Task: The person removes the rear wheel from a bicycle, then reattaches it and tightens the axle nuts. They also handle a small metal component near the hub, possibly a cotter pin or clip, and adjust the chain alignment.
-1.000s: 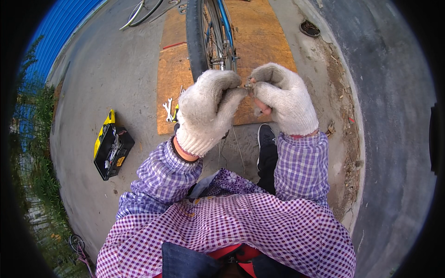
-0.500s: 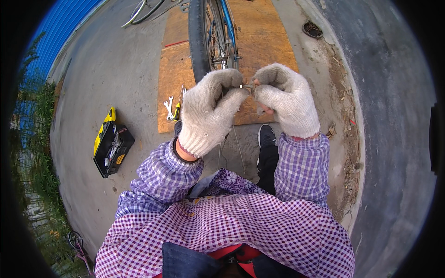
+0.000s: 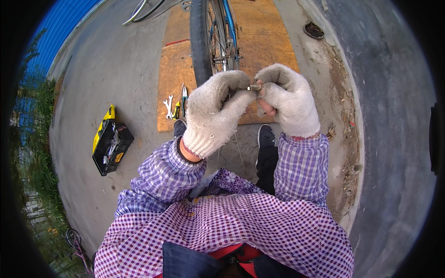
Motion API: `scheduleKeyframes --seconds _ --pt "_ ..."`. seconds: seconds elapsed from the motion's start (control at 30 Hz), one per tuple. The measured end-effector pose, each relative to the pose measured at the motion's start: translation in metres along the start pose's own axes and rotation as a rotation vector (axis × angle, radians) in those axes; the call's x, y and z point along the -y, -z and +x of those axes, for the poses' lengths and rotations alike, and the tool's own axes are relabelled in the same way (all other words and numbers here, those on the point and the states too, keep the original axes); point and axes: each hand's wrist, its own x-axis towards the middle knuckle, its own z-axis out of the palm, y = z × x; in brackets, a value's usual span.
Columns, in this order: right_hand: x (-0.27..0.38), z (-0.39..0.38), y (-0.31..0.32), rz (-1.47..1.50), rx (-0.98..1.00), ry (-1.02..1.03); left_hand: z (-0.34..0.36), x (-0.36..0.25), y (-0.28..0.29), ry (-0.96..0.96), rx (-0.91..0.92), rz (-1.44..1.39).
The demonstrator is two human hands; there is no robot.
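Observation:
Both my hands wear whitish knit gloves, with bare fingertips showing on the right one. They meet in front of my chest around a small metal cylindrical part [image 3: 255, 87], too small to name exactly. My right hand [image 3: 292, 102] pinches it between thumb and fingers. The fingers of my left hand [image 3: 214, 109] close on its left end, partly hiding it. Beyond the hands stands a bicycle wheel [image 3: 199, 41] with a black tyre, beside a blue frame tube [image 3: 229, 21]. Its lower part is hidden behind my left glove.
On the wooden board [image 3: 266, 41] lie wrenches [image 3: 168, 106], a yellow-black screwdriver [image 3: 176, 110], pliers [image 3: 184, 101] and a red strip [image 3: 177, 42]. An open black toolbox [image 3: 121, 146] with a yellow lid stands at left. A round dark object [image 3: 314, 30] lies far right.
My left hand has shifted slightly right, closer to my right hand. The metal part has moved a little right with them. The pliers now show beside the left glove.

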Motion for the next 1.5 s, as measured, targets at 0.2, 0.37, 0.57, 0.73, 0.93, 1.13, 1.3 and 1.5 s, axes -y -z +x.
scheduleKeyframes --seconds 0.2,0.37,0.57,0.73,0.93,1.13,1.3,1.5 --pt "-0.004 0.001 -0.004 0.037 -0.025 -0.001 0.000 -0.006 0.003 0.086 -0.002 -0.110" --pt "-0.004 0.002 -0.004 0.032 -0.029 -0.004 0.002 -0.009 0.007 0.285 0.037 -0.294" --pt "-0.005 0.000 -0.002 0.021 0.021 -0.034 0.001 -0.003 0.004 0.103 0.039 -0.095" --pt "-0.004 0.000 0.000 -0.003 0.087 -0.036 0.000 0.000 0.005 0.012 0.057 -0.003" --pt "-0.005 0.000 0.002 -0.035 0.110 -0.049 -0.001 0.003 0.007 -0.080 0.089 0.048" --pt "0.000 0.004 -0.001 -0.065 0.110 -0.058 0.005 0.004 0.011 -0.199 0.089 0.108" --pt "0.007 0.003 -0.006 -0.062 0.100 -0.086 0.009 0.000 0.014 -0.273 0.076 0.129" --pt "0.012 0.000 -0.011 -0.045 0.077 -0.124 0.007 -0.008 0.017 -0.297 0.067 0.206"
